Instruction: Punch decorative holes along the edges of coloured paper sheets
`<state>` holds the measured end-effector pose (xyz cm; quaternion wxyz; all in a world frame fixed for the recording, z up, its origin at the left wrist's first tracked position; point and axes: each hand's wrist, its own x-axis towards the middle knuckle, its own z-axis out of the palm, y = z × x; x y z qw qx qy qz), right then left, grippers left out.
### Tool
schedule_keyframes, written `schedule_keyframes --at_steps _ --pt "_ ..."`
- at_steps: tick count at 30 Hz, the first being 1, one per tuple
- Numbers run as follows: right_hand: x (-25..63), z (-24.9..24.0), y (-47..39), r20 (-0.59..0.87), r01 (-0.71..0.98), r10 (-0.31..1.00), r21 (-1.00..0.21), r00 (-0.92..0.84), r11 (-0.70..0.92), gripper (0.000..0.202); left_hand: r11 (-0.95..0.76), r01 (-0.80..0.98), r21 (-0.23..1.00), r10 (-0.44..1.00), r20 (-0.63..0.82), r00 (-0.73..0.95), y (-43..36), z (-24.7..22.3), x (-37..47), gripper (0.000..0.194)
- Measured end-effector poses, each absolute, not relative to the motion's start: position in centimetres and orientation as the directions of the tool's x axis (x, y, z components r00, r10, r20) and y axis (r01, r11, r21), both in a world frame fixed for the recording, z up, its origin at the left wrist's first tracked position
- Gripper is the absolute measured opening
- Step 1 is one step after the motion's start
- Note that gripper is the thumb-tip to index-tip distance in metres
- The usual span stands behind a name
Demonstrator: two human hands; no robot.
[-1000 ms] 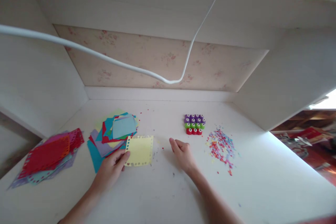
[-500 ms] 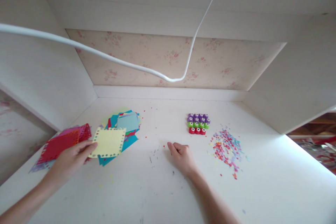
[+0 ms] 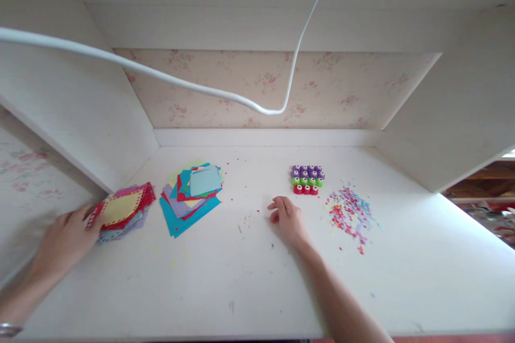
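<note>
Yellow sheet reaches punched stack

We find the yellow punched sheet (image 3: 121, 208) now atop the stack of punched sheets (image 3: 148, 196), joining that group. Our left hand (image 3: 66, 238) touches its near edge, fingers partly hidden; grip cannot be told. Our right hand (image 3: 292, 224), half-open, rests visibly unladen on the tabletop (image 3: 209, 289).

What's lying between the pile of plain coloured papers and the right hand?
Just the white tabletop, dotted with tiny red bits and dark specks, as the head view shows.
</note>
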<state>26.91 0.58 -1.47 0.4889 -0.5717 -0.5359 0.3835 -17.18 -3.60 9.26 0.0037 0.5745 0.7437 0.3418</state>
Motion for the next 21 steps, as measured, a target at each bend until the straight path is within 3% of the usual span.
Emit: schedule_keyframes --at_steps 2,6,9,11,16,21 --pt "27.0 -2.0 1.0 0.078 0.157 0.981 -0.986 0.176 0.05 0.036 0.065 0.885 0.461 0.883 0.386 -0.267 -5.0 7.1 -17.1 0.044" --pt "27.1 -2.2 1.5 0.045 -0.032 0.966 -0.998 0.255 0.054 0.041 -0.175 0.945 0.276 0.944 0.321 0.081 -10.0 -0.3 -16.0 0.043" --pt "27.4 -2.0 1.3 0.085 -0.007 0.955 -0.996 0.283 0.091 0.048 -0.273 0.956 0.105 0.928 0.292 0.232 -13.2 -4.9 -14.1 0.059" --pt "27.4 -1.9 1.1 0.118 0.074 0.962 -0.992 0.247 0.103 0.047 -0.341 0.94 0.021 0.903 0.285 0.322 -14.1 -6.2 -12.4 0.059" --pt "27.2 -1.8 0.7 0.16 0.173 0.973 -0.976 0.168 0.13 0.043 -0.385 0.923 0.019 0.876 0.321 0.359 -12.5 -5.2 -6.1 0.074" --pt "27.6 -2.0 1.0 0.181 0.188 0.962 -0.972 0.206 0.143 0.029 -0.453 0.876 0.167 0.89 0.138 0.434 -8.9 -2.5 2.8 0.066"
